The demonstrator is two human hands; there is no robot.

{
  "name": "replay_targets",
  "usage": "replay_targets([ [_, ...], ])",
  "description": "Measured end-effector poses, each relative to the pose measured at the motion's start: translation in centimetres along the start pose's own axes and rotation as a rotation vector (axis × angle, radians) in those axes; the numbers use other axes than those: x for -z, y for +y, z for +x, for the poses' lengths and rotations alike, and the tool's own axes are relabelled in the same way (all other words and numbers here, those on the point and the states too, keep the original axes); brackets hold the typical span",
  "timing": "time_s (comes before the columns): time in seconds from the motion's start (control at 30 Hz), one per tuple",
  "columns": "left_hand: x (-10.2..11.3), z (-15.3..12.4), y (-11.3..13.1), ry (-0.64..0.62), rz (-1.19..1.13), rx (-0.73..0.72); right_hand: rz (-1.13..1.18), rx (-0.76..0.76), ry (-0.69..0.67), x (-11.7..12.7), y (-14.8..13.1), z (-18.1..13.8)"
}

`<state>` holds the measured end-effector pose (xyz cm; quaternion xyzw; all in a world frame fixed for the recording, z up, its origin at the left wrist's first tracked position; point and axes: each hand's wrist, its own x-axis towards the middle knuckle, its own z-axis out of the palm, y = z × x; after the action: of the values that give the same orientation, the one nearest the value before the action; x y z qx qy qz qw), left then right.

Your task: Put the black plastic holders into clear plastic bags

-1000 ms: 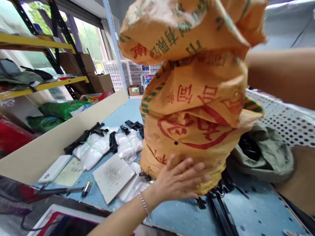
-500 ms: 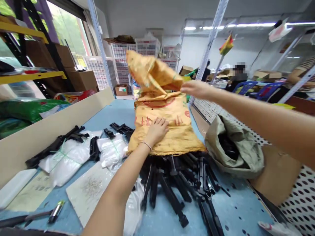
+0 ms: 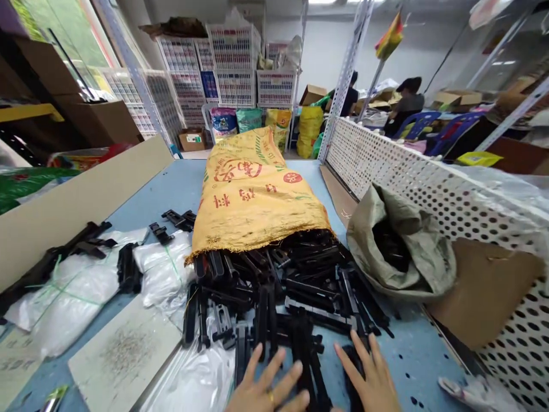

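Though beside bare tabletop [image 3: 418,337], fingers [image 3: 349,365] at edge of black parts [image 3: 311,289].

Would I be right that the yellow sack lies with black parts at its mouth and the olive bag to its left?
Not quite: the head view shows the olive bag to the right of the yellow sack. The rest stands.

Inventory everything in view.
Bench: one, blue, centre
Yellow sack: one, yellow, centre
Parts: many, black, by sack's mouth
Bundles: two, white, left
Board: one, pale, front left
Bag: one, olive, right
Panel: one, white, right
Cardboard: two, brown, right
Baskets: several, white, back
Boxes: several, brown, background
Small sacks: several, multicoloured, back
Chairs: two, blue, back right
People: at least two, dark clothes, back
Left hand: one, bare, front centre
Right hand: one, bare, front right
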<state>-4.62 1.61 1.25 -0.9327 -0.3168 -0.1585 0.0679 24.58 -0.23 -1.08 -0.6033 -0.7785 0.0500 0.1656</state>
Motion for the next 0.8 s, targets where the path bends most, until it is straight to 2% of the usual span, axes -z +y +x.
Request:
replay_targets([
  [0.03, -0.3, -0.3, 0.5, -0.044, -0.011, 0.067, 0.006, -0.019, 0.019, -1.0, -0.4, 0.3],
  [0.1, -0.3, 0.7, 0.0, -0.136, -0.070, 0.211, 0.018, -0.021, 0.047, -2.4, -1.2, 2.0],
  [0.17, -0.1, 2.6, -1.8, -0.174, -0.132, 0.296, 0.015, -0.021, 0.056, -3.2, -1.8, 4.4],
  [0.27, 0.0, 5.1, -4.4, -0.170, -0.159, 0.341, -0.014, -0.056, 0.037, -3.5, -2.2, 7.6],
  [0.53, -1.6, 7.7, -8.2, -0.181, -0.127, 0.320, 0.052, -0.189, -0.078, -3.8, -2.3, 13.0],
  [0.8, -2.5, 10.1, -13.9, -0.229, -0.005, 0.288, 0.091, -0.288, -0.131, -4.2, -4.7, 19.5],
])
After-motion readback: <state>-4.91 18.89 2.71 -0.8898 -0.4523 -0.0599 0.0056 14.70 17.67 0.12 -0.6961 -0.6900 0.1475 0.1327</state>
